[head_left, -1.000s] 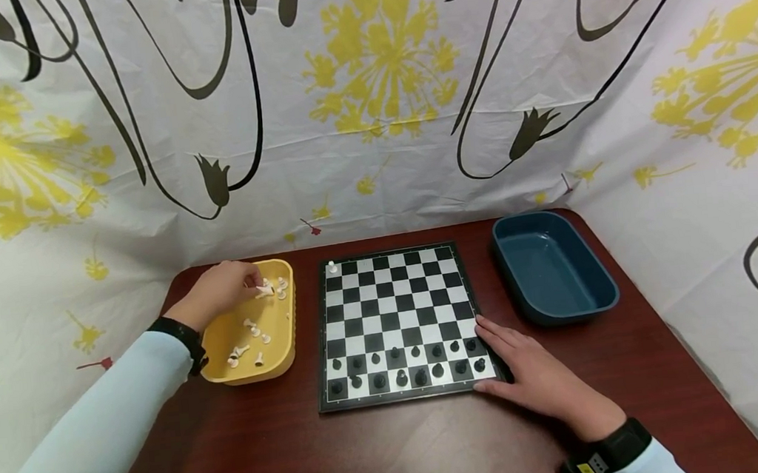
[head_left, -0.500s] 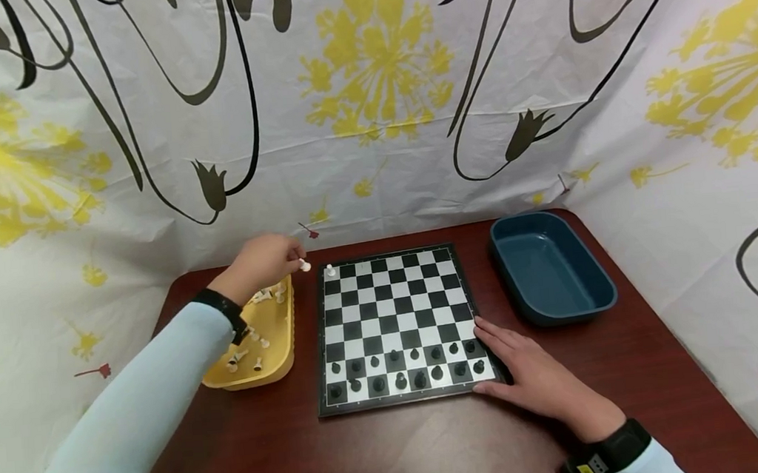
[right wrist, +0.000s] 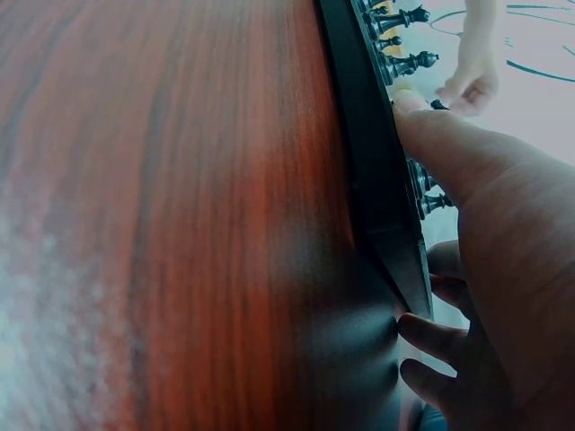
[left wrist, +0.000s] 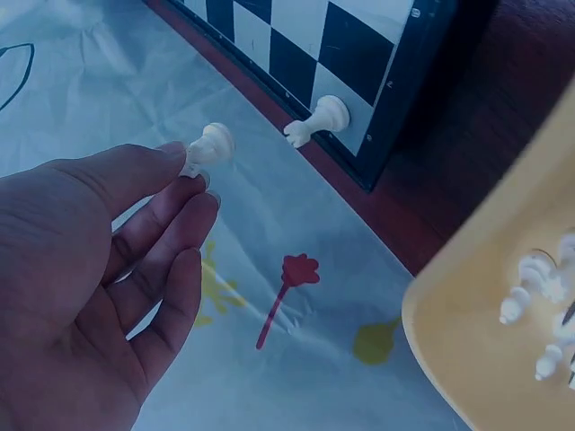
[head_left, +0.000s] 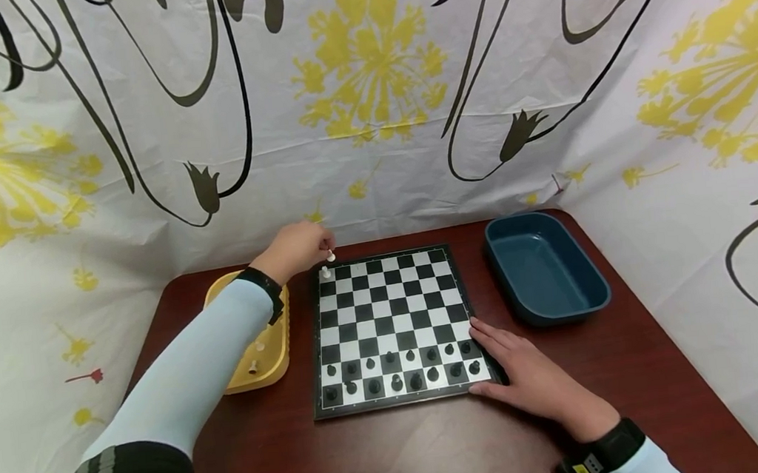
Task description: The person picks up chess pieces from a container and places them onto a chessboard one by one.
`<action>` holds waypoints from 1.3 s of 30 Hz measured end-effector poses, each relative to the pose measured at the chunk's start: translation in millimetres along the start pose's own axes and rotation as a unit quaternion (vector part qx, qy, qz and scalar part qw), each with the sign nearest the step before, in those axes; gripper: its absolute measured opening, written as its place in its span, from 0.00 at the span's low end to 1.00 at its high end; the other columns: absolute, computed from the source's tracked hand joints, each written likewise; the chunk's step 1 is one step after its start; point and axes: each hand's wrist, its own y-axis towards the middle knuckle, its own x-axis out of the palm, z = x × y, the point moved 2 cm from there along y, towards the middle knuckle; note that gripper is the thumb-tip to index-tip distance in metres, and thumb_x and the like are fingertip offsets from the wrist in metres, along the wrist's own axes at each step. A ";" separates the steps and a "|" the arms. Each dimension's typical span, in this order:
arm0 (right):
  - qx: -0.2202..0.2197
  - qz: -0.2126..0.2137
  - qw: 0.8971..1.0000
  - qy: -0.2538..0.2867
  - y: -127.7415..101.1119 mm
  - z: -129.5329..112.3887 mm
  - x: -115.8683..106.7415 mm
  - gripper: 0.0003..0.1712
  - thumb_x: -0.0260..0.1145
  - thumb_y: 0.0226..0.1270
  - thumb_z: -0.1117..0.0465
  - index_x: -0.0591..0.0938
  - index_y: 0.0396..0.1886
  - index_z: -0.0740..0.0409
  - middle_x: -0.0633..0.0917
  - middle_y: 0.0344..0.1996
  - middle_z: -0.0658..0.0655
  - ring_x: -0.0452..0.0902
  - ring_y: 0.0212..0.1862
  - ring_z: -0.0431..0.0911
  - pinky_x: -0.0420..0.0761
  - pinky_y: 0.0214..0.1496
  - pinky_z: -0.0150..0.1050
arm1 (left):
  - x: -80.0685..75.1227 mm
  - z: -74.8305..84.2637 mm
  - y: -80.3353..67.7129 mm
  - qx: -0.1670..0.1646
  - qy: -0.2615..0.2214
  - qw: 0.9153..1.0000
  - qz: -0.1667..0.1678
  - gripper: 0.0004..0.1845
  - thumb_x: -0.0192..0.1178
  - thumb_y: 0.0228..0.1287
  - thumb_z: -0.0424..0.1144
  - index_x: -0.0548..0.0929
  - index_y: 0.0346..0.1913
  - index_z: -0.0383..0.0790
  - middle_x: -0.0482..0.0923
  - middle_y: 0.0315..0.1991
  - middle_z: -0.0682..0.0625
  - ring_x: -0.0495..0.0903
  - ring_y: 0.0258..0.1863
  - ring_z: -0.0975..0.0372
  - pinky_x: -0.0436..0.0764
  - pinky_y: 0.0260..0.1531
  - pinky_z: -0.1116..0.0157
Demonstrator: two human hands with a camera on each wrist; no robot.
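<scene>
My left hand [head_left: 298,249] pinches a white chess piece [left wrist: 212,148] between thumb and fingertips, base outward, above the far left edge of the chessboard [head_left: 393,295]. Its top is hidden by the fingers. A white rook [left wrist: 322,120] stands on the corner square beside that hand. My right hand [head_left: 530,369] rests at the board's near right corner, fingers extended along the right side. In the right wrist view, the thumb [right wrist: 449,144] lies by the board's edge near the black pieces. Several black chess pieces [head_left: 396,382] stand in two rows on the near side.
Left of the board, a yellow tray [head_left: 280,359] holds loose white pieces, partly hidden by the left forearm. A deep blue tray [head_left: 548,268] stands to the right. A patterned cloth [head_left: 389,191] hangs behind the brown table [head_left: 422,448].
My left hand has lifted a white chess piece out of the yellow tray and carried it right to the board's far left corner. My right hand stays at the board.
</scene>
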 end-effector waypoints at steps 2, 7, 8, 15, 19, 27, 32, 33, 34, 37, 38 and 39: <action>0.000 0.001 1.000 0.001 0.2 -0.6 -0.3 0.60 0.73 0.68 0.24 0.66 0.89 0.49 0.61 0.88 0.48 0.65 0.83 0.55 0.70 0.78 0.65 | 1.7 1.3 3.6 -0.001 -0.003 1.000 -0.003 0.05 0.71 0.78 0.40 0.93 0.48 0.45 0.89 0.43 0.51 0.86 0.41 0.56 0.85 0.46 0.53; 0.006 -0.003 1.000 0.002 0.1 -1.3 -0.7 0.60 0.73 0.67 0.24 0.65 0.89 0.48 0.60 0.88 0.47 0.64 0.83 0.54 0.70 0.78 0.65 | 10.7 5.7 13.7 -0.002 -0.006 1.000 -0.012 0.04 0.72 0.77 0.40 0.93 0.48 0.46 0.89 0.43 0.51 0.85 0.42 0.56 0.85 0.48 0.52; 0.006 -0.003 1.000 0.002 0.0 -1.2 -0.6 0.60 0.74 0.67 0.24 0.65 0.89 0.48 0.60 0.88 0.46 0.64 0.84 0.54 0.70 0.78 0.64 | 12.9 7.3 15.4 -0.001 -0.003 1.000 -0.013 0.04 0.72 0.77 0.40 0.93 0.47 0.45 0.89 0.43 0.51 0.85 0.41 0.56 0.85 0.48 0.53; -0.001 0.005 1.000 -0.001 0.6 -1.5 0.9 0.60 0.74 0.67 0.25 0.66 0.89 0.48 0.61 0.88 0.46 0.65 0.83 0.54 0.70 0.78 0.64 | 30.5 14.3 24.1 -0.001 0.028 0.999 -0.040 0.03 0.71 0.77 0.38 0.91 0.41 0.47 0.87 0.37 0.54 0.83 0.36 0.58 0.85 0.44 0.56; -0.003 0.009 1.000 0.000 0.5 -1.2 0.9 0.59 0.72 0.68 0.24 0.66 0.89 0.49 0.61 0.88 0.47 0.65 0.83 0.54 0.71 0.77 0.65 | 33.4 15.3 24.4 -0.001 0.027 0.998 -0.058 0.06 0.69 0.78 0.37 0.89 0.38 0.48 0.85 0.35 0.54 0.81 0.34 0.58 0.83 0.41 0.56; -0.001 0.010 1.000 -0.001 -0.2 -0.9 0.6 0.59 0.73 0.68 0.24 0.67 0.88 0.49 0.62 0.88 0.47 0.65 0.83 0.54 0.71 0.77 0.65 | 34.3 20.2 23.4 -0.003 0.039 0.997 -0.067 0.03 0.70 0.78 0.39 0.90 0.42 0.48 0.86 0.37 0.53 0.82 0.37 0.58 0.85 0.42 0.55; 0.001 0.011 1.000 0.000 -0.5 -0.5 1.0 0.59 0.73 0.68 0.24 0.67 0.88 0.49 0.62 0.88 0.47 0.65 0.83 0.55 0.71 0.77 0.65 | 34.7 22.0 23.4 -0.007 0.041 0.997 -0.064 0.02 0.70 0.78 0.39 0.91 0.43 0.47 0.87 0.39 0.52 0.83 0.38 0.57 0.85 0.44 0.54; 0.001 0.011 1.000 0.000 -0.6 -0.5 1.1 0.59 0.73 0.68 0.24 0.66 0.88 0.49 0.62 0.88 0.47 0.65 0.83 0.55 0.71 0.77 0.66 | 35.0 21.7 23.5 -0.006 0.041 0.997 -0.063 0.02 0.70 0.78 0.39 0.91 0.43 0.47 0.87 0.39 0.52 0.83 0.38 0.57 0.86 0.44 0.54; 0.000 0.011 1.000 -0.001 -0.5 -0.7 1.0 0.59 0.72 0.68 0.24 0.66 0.88 0.49 0.62 0.88 0.47 0.65 0.83 0.55 0.71 0.77 0.66 | 35.3 21.3 23.5 -0.006 0.041 0.997 -0.063 0.02 0.70 0.78 0.39 0.91 0.44 0.47 0.87 0.40 0.52 0.84 0.38 0.57 0.86 0.44 0.54; -0.001 0.012 1.000 -0.002 -0.3 -0.4 1.4 0.59 0.72 0.68 0.24 0.66 0.88 0.49 0.62 0.88 0.47 0.65 0.83 0.54 0.71 0.77 0.65 | 35.8 18.7 23.2 -0.003 0.038 0.998 -0.057 0.02 0.70 0.78 0.39 0.91 0.45 0.46 0.88 0.42 0.52 0.84 0.39 0.57 0.86 0.46 0.54; -0.001 0.012 1.000 -0.002 -0.4 -0.2 1.6 0.59 0.72 0.69 0.24 0.66 0.88 0.49 0.62 0.88 0.47 0.65 0.83 0.54 0.71 0.77 0.66 | 35.4 17.3 22.6 -0.002 0.035 0.998 -0.053 0.03 0.71 0.78 0.39 0.92 0.46 0.46 0.88 0.43 0.51 0.85 0.40 0.57 0.86 0.47 0.54; -0.001 0.011 1.000 -0.002 -0.5 -0.2 1.6 0.59 0.72 0.68 0.24 0.66 0.89 0.49 0.62 0.88 0.47 0.65 0.83 0.55 0.71 0.77 0.66 | 34.2 15.7 21.8 -0.003 0.031 0.998 -0.048 0.03 0.71 0.78 0.40 0.92 0.47 0.46 0.88 0.43 0.51 0.85 0.40 0.57 0.86 0.48 0.53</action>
